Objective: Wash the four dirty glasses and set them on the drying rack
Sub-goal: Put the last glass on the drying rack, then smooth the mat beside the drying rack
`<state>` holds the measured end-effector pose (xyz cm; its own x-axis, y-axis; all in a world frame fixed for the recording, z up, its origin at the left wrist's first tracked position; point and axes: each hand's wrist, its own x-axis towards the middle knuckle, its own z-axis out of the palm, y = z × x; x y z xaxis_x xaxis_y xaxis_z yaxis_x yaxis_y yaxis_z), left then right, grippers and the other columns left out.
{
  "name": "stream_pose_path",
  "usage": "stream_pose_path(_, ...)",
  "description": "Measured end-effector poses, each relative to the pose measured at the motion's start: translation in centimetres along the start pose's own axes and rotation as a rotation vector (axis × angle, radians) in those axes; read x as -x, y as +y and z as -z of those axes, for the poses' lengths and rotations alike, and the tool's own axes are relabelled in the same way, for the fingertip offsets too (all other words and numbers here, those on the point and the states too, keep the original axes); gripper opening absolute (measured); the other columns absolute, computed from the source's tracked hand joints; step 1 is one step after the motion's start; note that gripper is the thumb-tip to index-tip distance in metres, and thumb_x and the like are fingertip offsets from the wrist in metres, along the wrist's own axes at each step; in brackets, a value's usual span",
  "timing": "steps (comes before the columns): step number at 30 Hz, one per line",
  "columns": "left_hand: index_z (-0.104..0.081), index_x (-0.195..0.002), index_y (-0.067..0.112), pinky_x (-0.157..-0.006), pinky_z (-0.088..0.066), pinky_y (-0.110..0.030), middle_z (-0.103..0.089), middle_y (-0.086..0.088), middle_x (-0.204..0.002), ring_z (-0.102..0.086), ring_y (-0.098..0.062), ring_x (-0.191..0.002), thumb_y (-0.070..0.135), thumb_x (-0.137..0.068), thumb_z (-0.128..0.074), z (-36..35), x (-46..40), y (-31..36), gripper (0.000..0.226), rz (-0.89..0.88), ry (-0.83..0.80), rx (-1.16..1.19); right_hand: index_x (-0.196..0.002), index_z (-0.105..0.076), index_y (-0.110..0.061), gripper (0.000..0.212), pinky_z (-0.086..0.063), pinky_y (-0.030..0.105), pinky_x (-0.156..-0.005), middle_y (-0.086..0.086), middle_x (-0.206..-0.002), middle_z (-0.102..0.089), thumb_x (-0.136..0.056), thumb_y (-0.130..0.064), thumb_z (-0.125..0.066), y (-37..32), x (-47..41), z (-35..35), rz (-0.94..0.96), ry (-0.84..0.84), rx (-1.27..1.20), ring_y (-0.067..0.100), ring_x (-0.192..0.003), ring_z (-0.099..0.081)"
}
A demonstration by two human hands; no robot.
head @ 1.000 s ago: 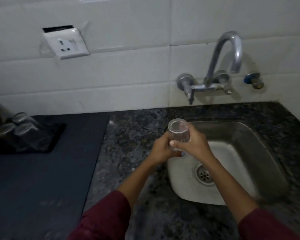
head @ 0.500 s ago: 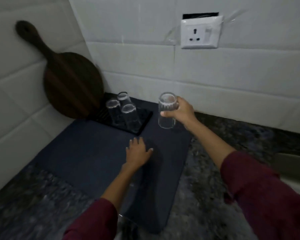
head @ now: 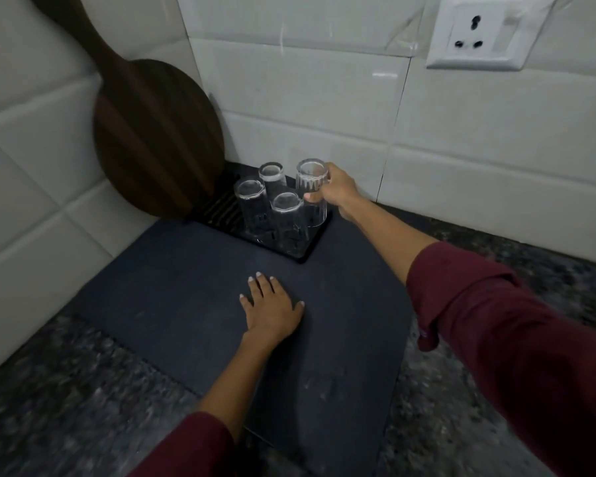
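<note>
The right hand (head: 336,192) holds the fourth glass (head: 312,191) at the right rear corner of the drying rack (head: 217,210), slightly above the centre of the frame. Its fingers are curled round the glass wall, thumb on the near side. The glass is inverted; whether its rim touches the rack cannot be determined.

Three other glasses stand inverted on the rack: the rear glass (head: 272,177), the left glass (head: 252,204) and the front glass (head: 289,218). The front glass stands just beside the held glass and partly overlaps it in the view.

The left hand (head: 272,308) rests palm down on the dark mat (head: 172,294) at the centre of the frame, fingers straight and slightly spread, holding nothing.

The rack sits at the far corner of the mat, against the tiled wall. The mat lies on the speckled stone surface (head: 66,390). A round wooden board (head: 152,132) leans against the wall in the upper left. A white wall socket (head: 479,32) is mounted in the upper right.
</note>
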<state>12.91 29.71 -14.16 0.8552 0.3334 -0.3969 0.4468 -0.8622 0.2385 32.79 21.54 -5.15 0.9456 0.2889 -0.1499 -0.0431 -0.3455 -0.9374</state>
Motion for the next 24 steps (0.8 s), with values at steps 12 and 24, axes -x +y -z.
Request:
stream_pose_path(12,0.0,-0.151,0.001,-0.117,0.001,-0.056,0.015,-0.021,-0.158,0.014,-0.036,-0.146,0.045,-0.097,-0.041,-0.1,0.5,0.6,0.08,0.001,-0.002,0.038,-0.14,-0.032,-0.008,0.072,-0.042,0.038,-0.106,0.014,-0.136,-0.051,-0.077,0.017,-0.059,1.1,-0.8,-0.4,-0.035,-0.187,-0.024,0.027,-0.127,-0.047)
stream_pose_path(24,-0.05,-0.129,0.002,-0.101,-0.033,-0.027,-0.053,-0.014,-0.133,-0.048,-0.027,-0.124,0.003,-0.091,-0.051,-3.3,5.5,9.7,0.038,-0.541,0.418,0.57,-0.147,-0.022,-0.005,0.061,-0.015,0.021,-0.115,0.01,-0.156,-0.024,-0.093,-0.009,-0.05,13.4,22.4,3.9,0.066,0.222,0.21,0.019,-0.145,-0.021)
